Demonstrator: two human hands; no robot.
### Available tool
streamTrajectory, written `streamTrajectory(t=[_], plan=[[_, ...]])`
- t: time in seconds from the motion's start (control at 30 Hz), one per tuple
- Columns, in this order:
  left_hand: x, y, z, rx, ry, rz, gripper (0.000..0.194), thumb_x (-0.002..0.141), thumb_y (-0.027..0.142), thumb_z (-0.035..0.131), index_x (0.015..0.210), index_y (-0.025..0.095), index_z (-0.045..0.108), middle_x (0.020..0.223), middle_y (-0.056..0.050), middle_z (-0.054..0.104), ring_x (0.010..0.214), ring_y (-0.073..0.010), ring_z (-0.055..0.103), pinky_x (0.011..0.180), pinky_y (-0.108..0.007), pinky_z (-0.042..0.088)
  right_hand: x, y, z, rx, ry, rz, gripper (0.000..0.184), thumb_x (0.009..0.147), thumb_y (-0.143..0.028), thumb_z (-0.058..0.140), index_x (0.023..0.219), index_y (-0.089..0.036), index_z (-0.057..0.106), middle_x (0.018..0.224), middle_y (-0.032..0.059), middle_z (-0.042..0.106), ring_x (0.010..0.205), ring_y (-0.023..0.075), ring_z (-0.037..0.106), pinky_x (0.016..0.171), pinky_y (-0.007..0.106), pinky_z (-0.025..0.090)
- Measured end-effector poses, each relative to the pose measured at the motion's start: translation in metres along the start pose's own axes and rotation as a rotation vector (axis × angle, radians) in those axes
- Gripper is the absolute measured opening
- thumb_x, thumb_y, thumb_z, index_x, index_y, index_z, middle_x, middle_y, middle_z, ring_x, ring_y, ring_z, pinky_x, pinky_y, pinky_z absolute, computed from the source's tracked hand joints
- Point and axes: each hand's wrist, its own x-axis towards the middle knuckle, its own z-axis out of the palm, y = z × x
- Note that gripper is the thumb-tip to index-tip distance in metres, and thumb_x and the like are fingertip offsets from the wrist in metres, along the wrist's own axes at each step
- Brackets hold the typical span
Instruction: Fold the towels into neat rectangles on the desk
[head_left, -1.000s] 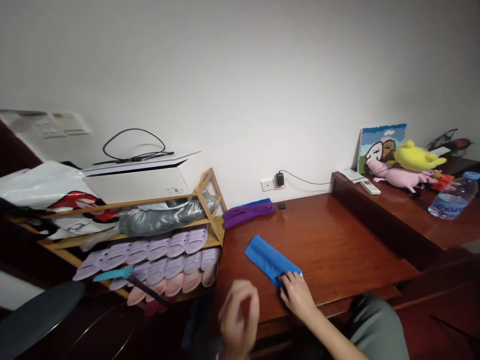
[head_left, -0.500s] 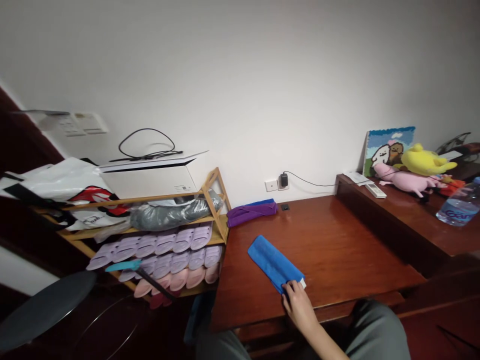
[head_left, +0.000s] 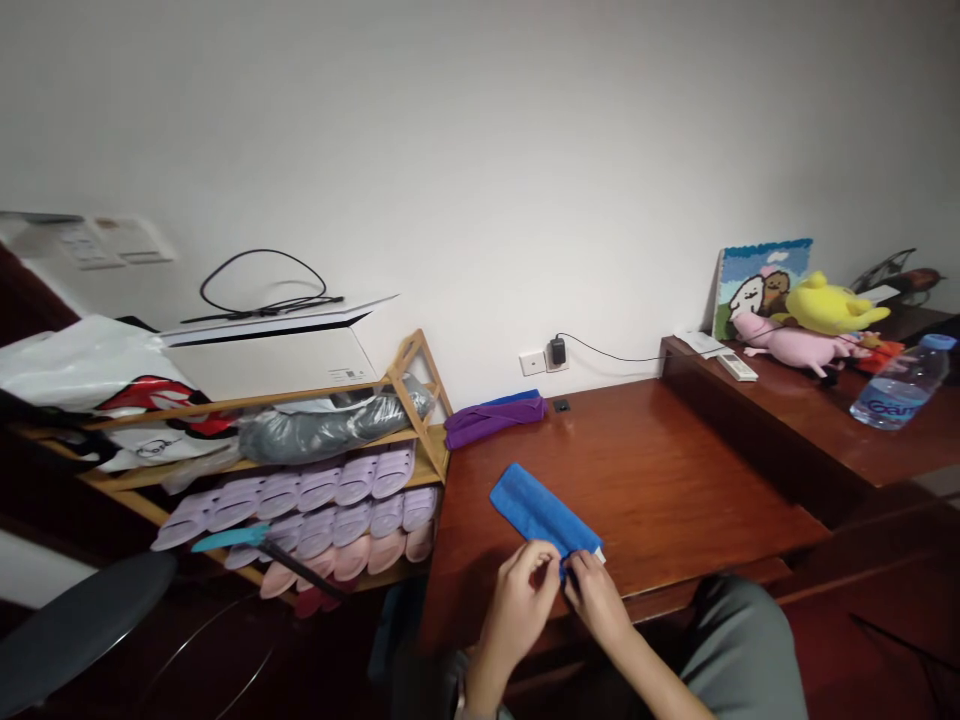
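A folded blue towel (head_left: 541, 507) lies slantwise on the brown wooden table (head_left: 660, 470), with a small white tag at its right end. My right hand (head_left: 594, 592) grips the near edge of the towel by that end. Close beside it, my left hand (head_left: 523, 590) has thumb and forefinger pinched together at the same near edge, where a bit of blue shows between the two hands. The fingertips partly cover this edge. Against the wall at the back left of the table rests a rolled purple towel (head_left: 495, 422), with a blue cloth behind it.
A rack of slippers (head_left: 315, 490) stands left of the table, with a white box (head_left: 277, 360) on top. On the raised ledge at right are a water bottle (head_left: 900, 390), plush toys (head_left: 802, 345) and a remote control (head_left: 736, 366). A charger (head_left: 557, 350) is plugged into the wall.
My left hand has come into view and joined the right at the towel's near edge. The towel stays in place on the table, and the view has shifted slightly to the right.
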Motion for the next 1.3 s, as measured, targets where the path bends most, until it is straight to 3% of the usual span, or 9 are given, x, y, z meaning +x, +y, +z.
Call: streamTrajectory(t=[0.1,0.23,0.37,0.53,0.7,0.87,0.97,1.1,1.3], plan=[[0.006,-0.013,0.019,-0.014,-0.067,-0.071,0.025,0.098,0.029,0.048,0.09,0.025,0.072,0.081,-0.005,0.072,0.076,-0.0214,0.069,0.074,-0.033,0.058,0.002,0.002,-0.004,0.185,0.037,0.066,0.025,0.093,-0.026,0.045,0.096,-0.024,0.07,0.1,0.0099,0.075,0.099,0.0289,0.07,0.095,0.043,0.055],[-0.003,-0.027,0.056,-0.052,-0.051,-0.127,0.032,0.096,0.029,0.051,0.121,0.025,0.071,0.101,-0.009,0.078,0.091,-0.0248,0.074,0.084,-0.037,0.06,0.01,0.001,-0.007,0.561,0.084,0.23,0.023,0.082,-0.055,0.063,0.083,-0.033,0.071,0.083,0.0007,0.077,0.086,0.031,0.074,0.088,0.048,0.059],[-0.013,-0.022,0.078,0.003,-0.035,-0.073,0.044,0.096,0.028,0.054,0.14,0.026,0.062,0.121,-0.011,0.074,0.11,-0.0273,0.071,0.098,-0.043,0.058,0.026,-0.001,-0.019,0.729,0.12,0.327,0.044,0.07,-0.075,0.069,0.081,-0.032,0.07,0.066,-0.0024,0.071,0.064,0.0265,0.071,0.066,0.043,0.061],[-0.022,-0.031,0.07,0.216,-0.04,0.024,0.029,0.101,0.023,0.047,0.108,0.029,0.074,0.103,-0.007,0.074,0.101,-0.0278,0.069,0.093,-0.045,0.056,0.06,0.02,-0.083,0.823,0.24,0.365,0.058,0.073,-0.075,0.07,0.096,-0.021,0.073,0.081,0.0043,0.075,0.07,0.0206,0.07,0.062,0.032,0.058],[-0.029,-0.082,0.031,0.13,0.097,0.001,0.037,0.106,0.038,0.039,0.096,0.029,0.074,0.092,-0.008,0.075,0.091,-0.0262,0.072,0.084,-0.04,0.059,0.084,0.078,-0.184,0.638,0.472,0.373,0.059,0.063,-0.069,0.075,0.09,-0.016,0.073,0.072,0.0035,0.071,0.06,0.0162,0.061,0.055,0.029,0.052],[-0.031,-0.122,-0.04,0.032,0.502,-0.238,0.042,0.097,0.059,0.044,0.098,0.026,0.07,0.099,-0.009,0.078,0.092,-0.0284,0.075,0.083,-0.041,0.061,0.069,0.124,-0.243,0.575,0.535,0.443,0.058,0.058,-0.065,0.079,0.089,-0.017,0.071,0.066,0.0015,0.069,0.056,0.0161,0.062,0.054,0.03,0.052],[-0.026,-0.119,-0.087,0.096,0.659,-0.399,0.039,0.09,0.057,0.048,0.098,0.025,0.068,0.091,-0.009,0.078,0.086,-0.0299,0.074,0.079,-0.042,0.059,0.056,0.132,-0.258,0.649,0.577,0.453,0.061,0.056,-0.062,0.085,0.095,-0.018,0.07,0.062,-0.0016,0.066,0.054,0.0166,0.063,0.054,0.03,0.054],[-0.013,-0.092,-0.137,0.064,0.784,-0.581,0.036,0.086,0.054,0.051,0.1,0.025,0.067,0.063,0.0,0.069,0.064,-0.0272,0.07,0.067,-0.039,0.057,0.047,0.125,-0.284,0.806,0.63,0.441,0.064,0.051,-0.057,0.093,0.099,-0.019,0.073,0.07,-0.0003,0.069,0.059,0.0146,0.064,0.055,0.026,0.056],[0.004,-0.065,-0.177,0.172,1.031,-0.504,0.043,0.09,0.058,0.054,0.109,0.024,0.071,0.091,-0.005,0.077,0.09,-0.028,0.074,0.082,-0.039,0.058,0.036,0.097,-0.338,0.923,0.71,0.366,0.062,0.059,-0.051,0.094,0.111,-0.021,0.078,0.086,0.0044,0.076,0.071,0.014,0.07,0.065,0.022,0.061]])
